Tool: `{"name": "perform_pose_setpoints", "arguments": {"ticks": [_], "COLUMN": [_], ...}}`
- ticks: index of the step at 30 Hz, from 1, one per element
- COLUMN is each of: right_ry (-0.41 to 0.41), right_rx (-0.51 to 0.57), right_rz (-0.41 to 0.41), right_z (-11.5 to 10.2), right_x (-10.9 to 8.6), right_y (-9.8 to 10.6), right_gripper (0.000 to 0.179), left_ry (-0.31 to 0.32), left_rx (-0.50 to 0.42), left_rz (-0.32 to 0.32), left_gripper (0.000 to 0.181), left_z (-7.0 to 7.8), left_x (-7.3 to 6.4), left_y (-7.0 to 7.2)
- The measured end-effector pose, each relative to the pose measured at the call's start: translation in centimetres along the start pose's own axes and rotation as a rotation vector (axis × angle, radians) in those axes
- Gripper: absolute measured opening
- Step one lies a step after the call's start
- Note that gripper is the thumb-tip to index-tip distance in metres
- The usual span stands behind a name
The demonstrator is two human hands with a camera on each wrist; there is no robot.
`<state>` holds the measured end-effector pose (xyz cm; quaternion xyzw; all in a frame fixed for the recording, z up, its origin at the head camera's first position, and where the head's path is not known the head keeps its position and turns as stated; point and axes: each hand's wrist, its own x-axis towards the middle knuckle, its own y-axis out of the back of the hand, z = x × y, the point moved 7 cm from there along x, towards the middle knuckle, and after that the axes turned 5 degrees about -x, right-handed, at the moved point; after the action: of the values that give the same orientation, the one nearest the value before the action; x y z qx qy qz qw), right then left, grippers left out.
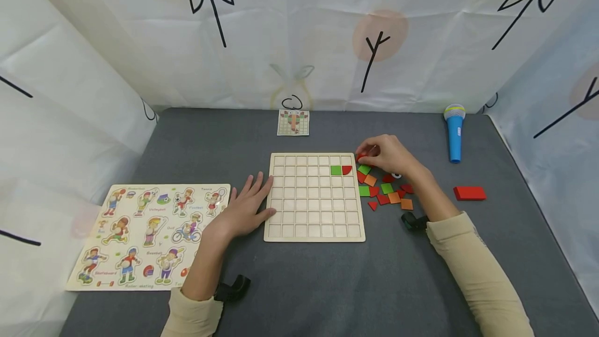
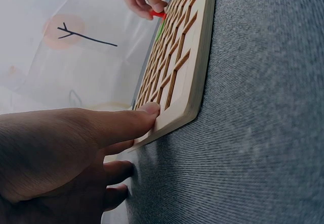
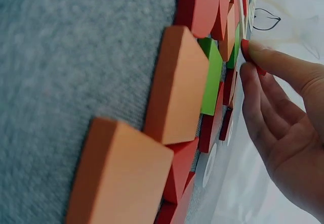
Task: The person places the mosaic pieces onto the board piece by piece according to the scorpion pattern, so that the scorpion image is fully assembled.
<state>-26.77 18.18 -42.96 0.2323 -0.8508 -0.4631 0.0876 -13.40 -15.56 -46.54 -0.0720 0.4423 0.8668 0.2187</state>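
Observation:
My right hand (image 1: 388, 156) pinches a small red piece (image 3: 246, 50) between thumb and fingertips, just beyond the top right corner of a wooden grid board (image 1: 314, 238). My left hand (image 1: 241, 211) lies at the board's left edge with its fingers spread. Its thumb touches the board's rim in the left wrist view. A green square (image 1: 336, 170) and a red rounded piece (image 1: 347, 170) sit side by side in cells near the upper right. Loose pieces lie right of the board, among them a green square (image 1: 387, 188) and an orange square (image 1: 406, 204).
A picture puzzle board (image 1: 154, 286) lies at the left, partly under my left forearm. Behind the grid board stands a small pattern card (image 1: 293, 122). A blue toy microphone (image 1: 454, 137) and a red block (image 1: 470, 193) lie at the right.

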Motion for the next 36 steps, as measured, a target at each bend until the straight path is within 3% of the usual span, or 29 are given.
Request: {"name": "perform_pose_setpoints", "arguments": {"ticks": [4, 10, 18, 24, 36], "right_ry": [-0.002, 0.049, 0.098, 0.112, 0.161], "right_rx": [0.034, 0.061, 0.113, 0.114, 0.074], "right_rz": [0.016, 0.047, 0.024, -0.016, -0.081], "right_z": [-0.1, -1.2, -2.9, -3.7, -4.9], "right_x": [-0.3, -0.4, 0.3, 1.2, 2.9], "right_y": [0.2, 0.3, -0.7, -1.8, -3.0], "right_gripper": [0.016, 0.016, 0.020, 0.022, 0.018], "left_ry": [0.010, 0.018, -0.036, -0.045, -0.010], "left_rx": [0.032, 0.050, -0.014, -0.017, 0.005], "left_rz": [-0.018, -0.019, 0.019, 0.018, -0.016], "left_gripper": [0.082, 0.081, 0.084, 0.085, 0.084], "left_z": [0.9, 0.9, -0.7, -0.8, 0.8], "left_x": [-0.4, -0.4, 0.2, 0.2, -0.6], "left_y": [0.5, 0.6, -0.3, -0.3, 0.5]}}
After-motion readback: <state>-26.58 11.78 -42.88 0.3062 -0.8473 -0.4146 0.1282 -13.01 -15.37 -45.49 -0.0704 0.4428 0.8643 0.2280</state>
